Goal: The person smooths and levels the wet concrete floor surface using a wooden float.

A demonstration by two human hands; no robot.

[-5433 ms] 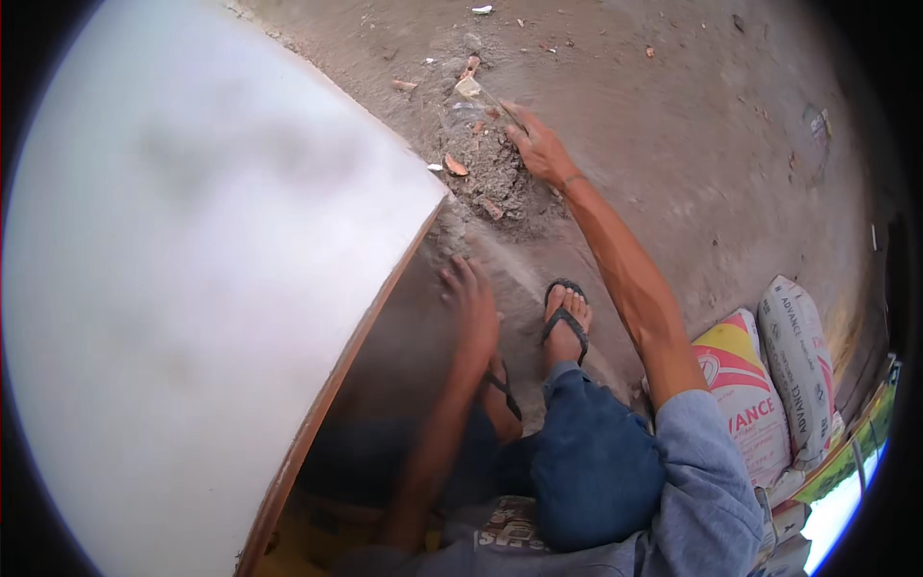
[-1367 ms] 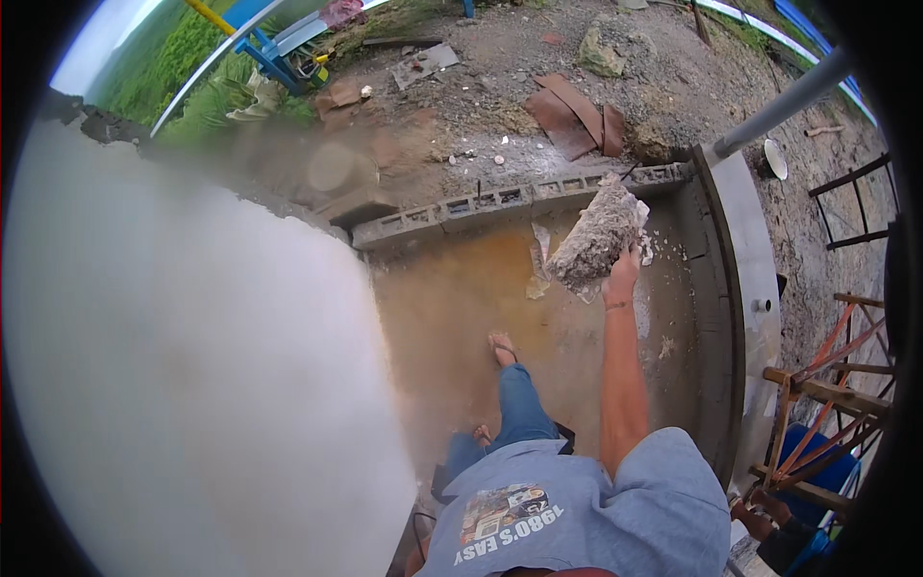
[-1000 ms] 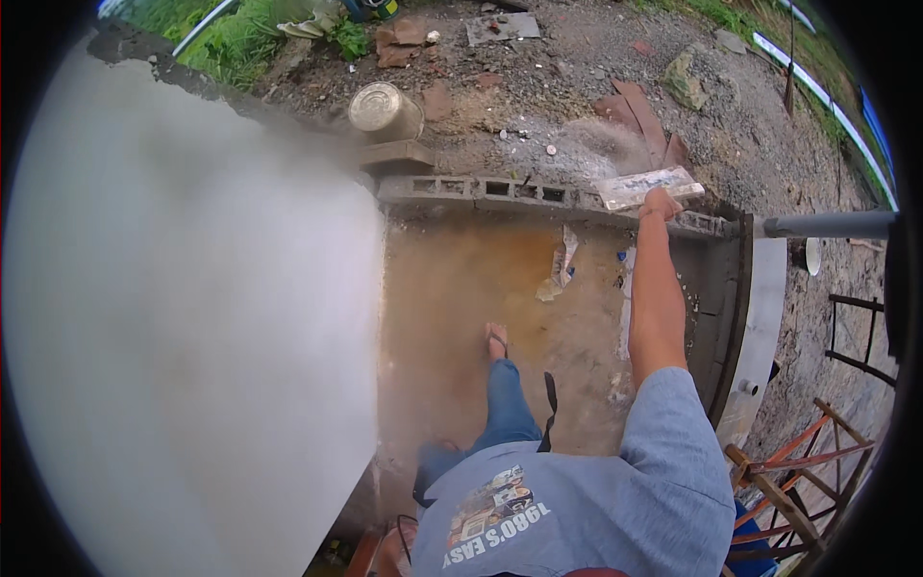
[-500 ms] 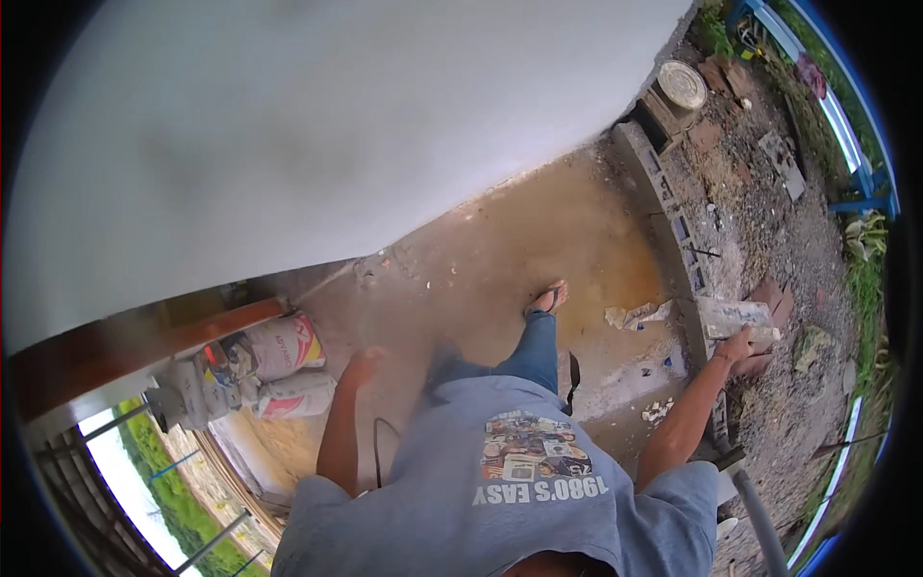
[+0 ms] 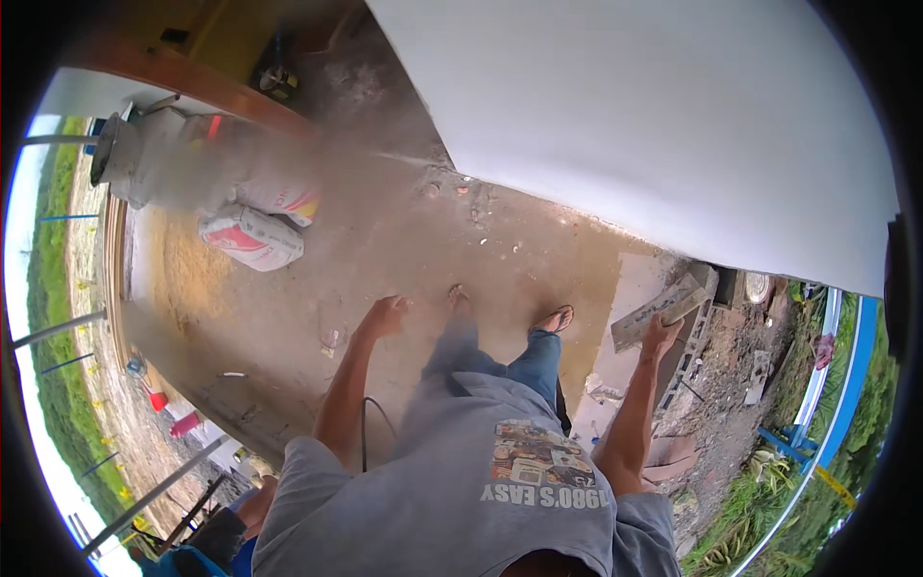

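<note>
"Head view: what differs from half a second ago?"

"Everything has swung round. The white wall (image 5: 673,125), which filled the upper left, now takes the upper right, and the pale bags (image 5: 252,238) have moved from low on the left to higher up."

"And the flat board (image 5: 630,327)?"

"It lay beyond the row of hollow blocks (image 5: 686,358) as the camera saw it; now it shows in front of the right hand (image 5: 661,337), mostly on the near side of that row. A second or so earlier a rough grey mass hid it; now its flat face shows, with dark smudges."

"How is that hand gripping?"

"Grasping the board by its near edge, fingers bent round it. The forearm reaches forward from the sleeve, out to the person's right, and the board slants across the view, its far end toward the wall."

"What of the left hand (image 5: 386,315)?"

"Raised ahead of the body, elbow bent, over the brown floor (image 5: 385,236) and well apart from the board, much as before. The fingers look curled, but blur hides them; whether it is clenched or loose cannot be told."

"Footing?"

"The right foot (image 5: 554,319), in a dark sandal, is between the two hands."
</note>
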